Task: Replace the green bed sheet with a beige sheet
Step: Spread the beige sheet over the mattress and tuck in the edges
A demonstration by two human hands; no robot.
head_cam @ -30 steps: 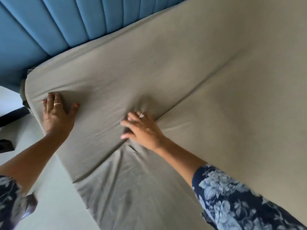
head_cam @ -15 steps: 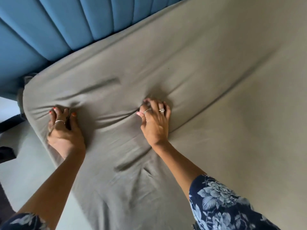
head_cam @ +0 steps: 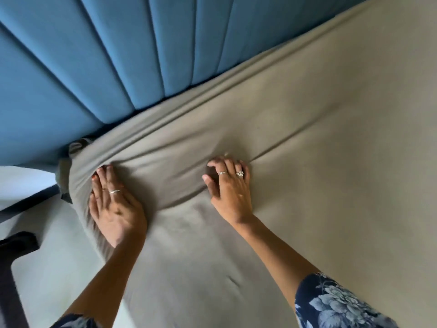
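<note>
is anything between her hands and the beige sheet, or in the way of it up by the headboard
Nothing visible does. The left hand and the right hand lie directly on the beige sheet, which runs unbroken up to the blue headboard.

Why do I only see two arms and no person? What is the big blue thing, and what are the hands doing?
The camera sits on the person's head and looks down, so you see only their arms, as if through their eyes. The big blue thing is the padded headboard at the top of a bed. The grey-beige cloth is the sheet spread over the mattress. The left hand lies flat at the bed's corner, and the right hand presses on the sheet a little further in. Both push on the cloth, which bunches into folds ahead of the fingers. Neither hand is holding anything. The flowery blue cloth is the person's sleeve.
</note>
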